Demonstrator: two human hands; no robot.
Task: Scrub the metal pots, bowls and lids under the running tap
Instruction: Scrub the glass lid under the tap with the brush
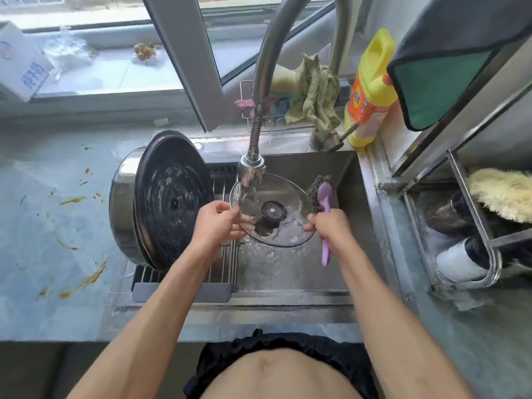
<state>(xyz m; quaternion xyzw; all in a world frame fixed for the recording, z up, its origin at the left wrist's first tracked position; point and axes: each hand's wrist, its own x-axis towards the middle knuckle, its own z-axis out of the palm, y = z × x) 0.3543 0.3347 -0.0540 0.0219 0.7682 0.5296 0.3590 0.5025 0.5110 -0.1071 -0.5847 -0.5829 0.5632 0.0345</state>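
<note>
Between the hands, a clear glass lid (283,210) with a black knob. The right hand (331,226) grips a lilac-handled scrubber (324,203) with a grey wire head. Left of the left hand (220,223), a silvery steel pot (122,203) holds a black lid (169,197) flecked with white suds. Beyond the right hand stand a yellow bottle (371,90) with an orange label and an olive-green rag (313,93). Orange smears streak the pale blue-grey counter (43,226).

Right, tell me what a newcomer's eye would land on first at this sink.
First, the glass lid held over the sink under the tap head, the left hand gripping its rim. Next, the purple scrubber with steel wool, gripped by the right hand at the lid's right edge. Then the big metal pot on its side on the rack at left, and the yellow detergent bottle behind the sink.
</note>
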